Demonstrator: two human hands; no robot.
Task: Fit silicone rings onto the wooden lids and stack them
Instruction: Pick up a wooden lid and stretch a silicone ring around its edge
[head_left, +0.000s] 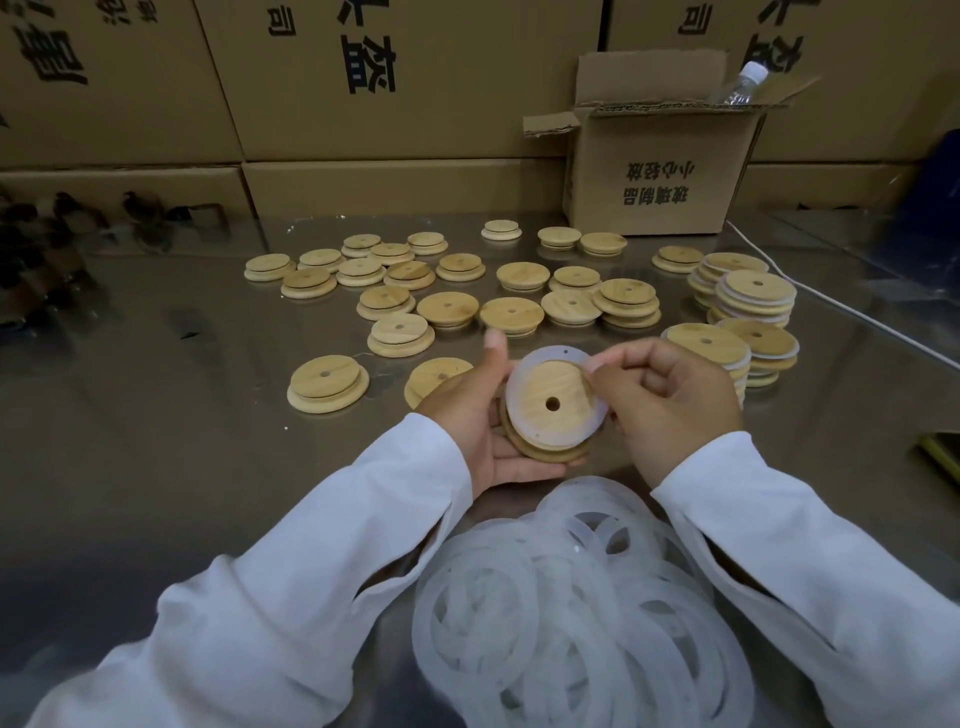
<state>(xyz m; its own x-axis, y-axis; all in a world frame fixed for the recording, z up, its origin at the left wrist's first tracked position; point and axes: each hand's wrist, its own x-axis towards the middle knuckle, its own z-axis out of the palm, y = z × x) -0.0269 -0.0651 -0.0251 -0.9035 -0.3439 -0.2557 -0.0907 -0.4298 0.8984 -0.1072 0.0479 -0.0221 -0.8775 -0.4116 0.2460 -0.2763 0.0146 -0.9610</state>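
Observation:
My left hand (475, 421) cups a round wooden lid (548, 410) with a centre hole, held above the steel table. A translucent white silicone ring (524, 374) lies around the lid's raised inner disc. My right hand (670, 405) pinches the ring's right edge against the lid. A heap of loose silicone rings (576, 608) lies near me between my sleeves. Several bare lids (447, 309) are scattered across the table's middle. Stacks of ringed lids (753, 306) stand at the right.
The steel table (171, 415) reflects its surroundings. An open cardboard box (654, 171) holding a plastic bottle (740, 83) stands at the back right. Large cartons (374, 83) wall the back. A white cable (852, 312) runs along the right side.

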